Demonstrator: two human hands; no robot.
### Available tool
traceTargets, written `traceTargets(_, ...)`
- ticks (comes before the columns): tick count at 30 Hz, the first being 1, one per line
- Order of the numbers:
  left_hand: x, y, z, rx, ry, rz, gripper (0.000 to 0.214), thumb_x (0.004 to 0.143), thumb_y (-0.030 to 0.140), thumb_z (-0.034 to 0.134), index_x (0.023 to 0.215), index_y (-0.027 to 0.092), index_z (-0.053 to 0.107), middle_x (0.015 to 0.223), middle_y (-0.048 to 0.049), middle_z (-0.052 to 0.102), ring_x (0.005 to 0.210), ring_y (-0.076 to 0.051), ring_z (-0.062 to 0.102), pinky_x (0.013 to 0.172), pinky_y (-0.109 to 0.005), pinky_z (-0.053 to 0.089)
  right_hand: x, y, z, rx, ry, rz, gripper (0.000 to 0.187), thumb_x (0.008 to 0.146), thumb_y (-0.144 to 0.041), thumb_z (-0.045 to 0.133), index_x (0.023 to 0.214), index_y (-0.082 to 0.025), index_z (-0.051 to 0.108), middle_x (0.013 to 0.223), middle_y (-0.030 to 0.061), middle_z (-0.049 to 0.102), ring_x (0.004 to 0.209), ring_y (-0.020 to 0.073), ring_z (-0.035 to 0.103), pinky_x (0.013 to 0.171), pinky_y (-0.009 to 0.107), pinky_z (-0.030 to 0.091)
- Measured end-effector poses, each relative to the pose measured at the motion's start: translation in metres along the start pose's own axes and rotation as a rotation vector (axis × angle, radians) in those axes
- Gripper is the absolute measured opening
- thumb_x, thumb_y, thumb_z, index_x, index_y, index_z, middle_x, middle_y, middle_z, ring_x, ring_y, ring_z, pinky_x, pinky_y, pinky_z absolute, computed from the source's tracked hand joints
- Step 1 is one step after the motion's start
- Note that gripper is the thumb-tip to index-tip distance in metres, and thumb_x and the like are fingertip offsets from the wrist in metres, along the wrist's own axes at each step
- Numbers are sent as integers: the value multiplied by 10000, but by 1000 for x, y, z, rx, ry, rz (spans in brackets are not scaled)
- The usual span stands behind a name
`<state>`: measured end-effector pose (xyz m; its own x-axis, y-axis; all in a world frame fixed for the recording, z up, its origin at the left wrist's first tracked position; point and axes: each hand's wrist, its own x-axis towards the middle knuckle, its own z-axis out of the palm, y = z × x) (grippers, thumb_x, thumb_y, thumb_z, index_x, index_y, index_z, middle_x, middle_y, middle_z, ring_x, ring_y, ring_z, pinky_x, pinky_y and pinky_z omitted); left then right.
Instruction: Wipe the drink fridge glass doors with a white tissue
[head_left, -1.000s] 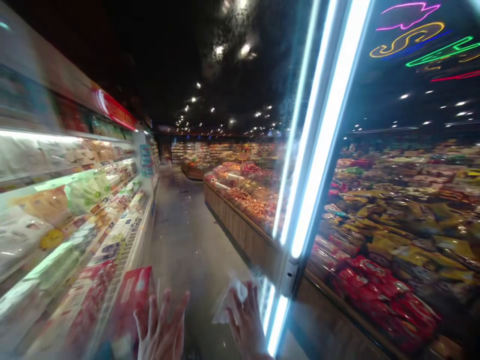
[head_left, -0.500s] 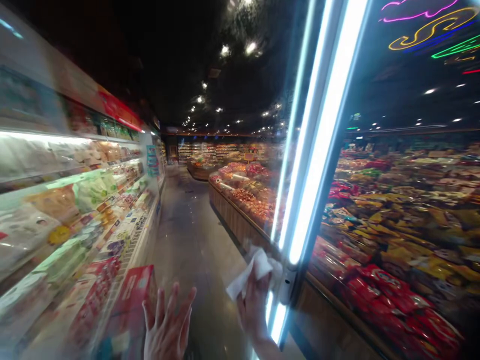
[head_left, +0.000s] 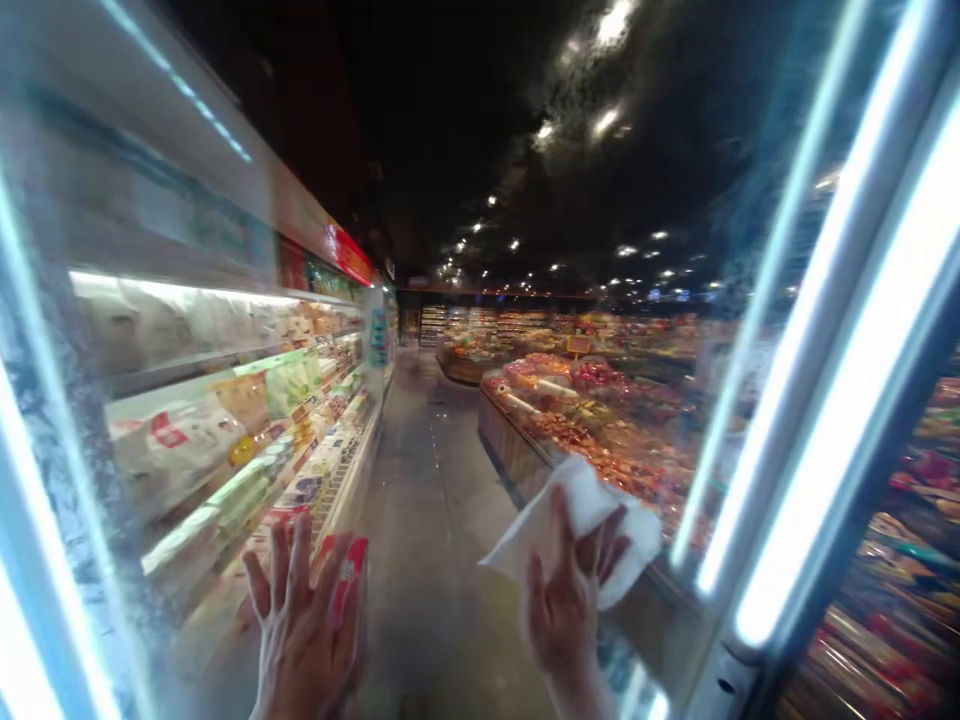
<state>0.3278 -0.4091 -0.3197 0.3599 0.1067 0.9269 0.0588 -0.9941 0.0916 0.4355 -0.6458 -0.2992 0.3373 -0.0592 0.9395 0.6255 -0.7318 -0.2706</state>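
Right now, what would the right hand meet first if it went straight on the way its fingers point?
The right hand would first meet the white cloth it touches; beyond, perhaps the wood-sided display, though depth is unclear.

White sheet (head_left: 581, 492) matt (paper or cloth, unclear); floor (head_left: 420, 500) smooth, glossy.

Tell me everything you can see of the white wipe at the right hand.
The white wipe is a thin, plain sheet that looks soft, though whether it is paper or cloth I can't tell. It is spread out with loose creases, one pointed corner reaching out to the left and its right side rumpled. The right hand lies across it on the camera's side, fingers spread and covering its middle. Whether it touches anything beyond is unclear.
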Motion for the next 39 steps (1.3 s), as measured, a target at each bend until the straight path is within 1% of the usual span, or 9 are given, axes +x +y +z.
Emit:
traceTargets(3,8,-19,-26,10,-9,-30,907,906,129,617,1625,423,149,1761,-30,1,1620,-335,-19,1300,-674,18,11,-37,6,18,72,46,592,1075,-367,367,1648,-245,283,1674,167,334,1565,423,263,1122,709,387)
traceTargets(7,4,-32,-51,17,-10,-17,890,908,131,618,1622,420,172,1761,-14,17,1618,-318,-40,1315,-640,7,-50,-91,22,1,-72,-257,528,996,-208,540,1492,-389,543,1670,66,380,1565,416,275,1137,664,398)
traceTargets(9,2,-40,-58,31,-23,-5,880,908,136,619,1617,429,188,1760,-2,39,1616,-310,-45,1320,-634,13,-58,-100,23,-15,-120,-351,542,975,-155,543,1437,-435,589,1683,27,360,1579,411,236,1150,674,379)
traceTargets(13,9,-67,-66,29,1,-43,883,905,169,637,1619,426,185,1755,-20,92,1616,-341,-6,1309,-676,56,3,-103,15,14,42,-169,615,1042,-220,446,1629,-353,317,1743,82,172,1598,425,128,1165,759,299)
traceTargets(16,24,-88,-73,27,45,-67,891,911,163,627,1627,405,156,1749,-41,131,1613,-345,-21,1300,-699,44,39,-129,21,56,109,-95,657,1066,-250,380,1674,-292,136,1734,121,194,1594,429,151,1175,784,262)
traceTargets(22,57,-107,-86,-4,88,-38,827,935,192,607,1619,407,197,1755,-30,71,1614,-347,2,1297,-705,25,25,-195,54,18,-60,-457,706,1021,-150,432,1656,-366,211,1717,46,272,1607,374,140,1237,756,173)
traceTargets(29,76,-123,-99,11,74,46,797,949,281,606,1622,402,196,1757,-19,48,1614,-350,-39,1288,-713,-10,51,-231,53,-37,46,-270,697,1067,-293,421,1679,-263,89,1748,150,106,1611,414,11,1194,810,137)
traceTargets(33,81,-137,-105,3,106,42,796,958,276,583,1627,395,169,1757,-28,33,1612,-371,-16,1285,-725,25,40,-248,65,-50,-48,-420,680,1042,-333,508,1653,-371,211,1754,69,139,1614,405,35,1207,790,136)
traceTargets(39,80,-145,-114,-61,88,74,807,975,241,542,1624,422,98,1755,18,63,1606,-321,-74,1318,-668,74,46,-249,65,-73,40,-259,635,1064,-345,454,1656,-320,227,1758,78,100,1615,398,-4,1214,770,173)
